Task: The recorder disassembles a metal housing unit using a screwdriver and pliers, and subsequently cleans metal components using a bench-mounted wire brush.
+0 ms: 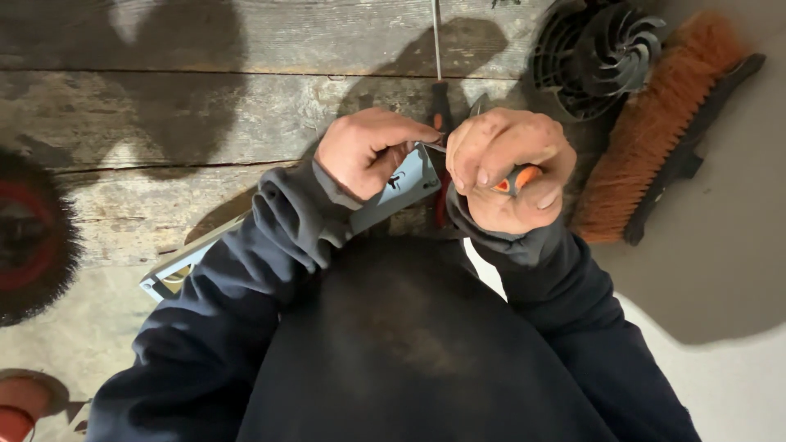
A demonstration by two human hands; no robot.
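My left hand (366,152) grips the upper end of a long light-grey plastic cover (391,191), which runs down-left under my sleeve to its other end (168,278). My right hand (509,168) is closed around a tool with an orange-and-grey handle (516,178); its metal tip meets the cover's top corner, between the two hands. A screwdriver (439,90) with a thin metal shaft and dark red handle lies on the wooden planks just behind my hands.
A black plastic fan wheel (602,53) and an orange-bristled brush (663,123) lie at the upper right. A dark round brush-like object with a red centre (29,233) sits at the left edge. A red object (20,409) shows at the bottom left. Worn wooden planks (205,115) form the work surface.
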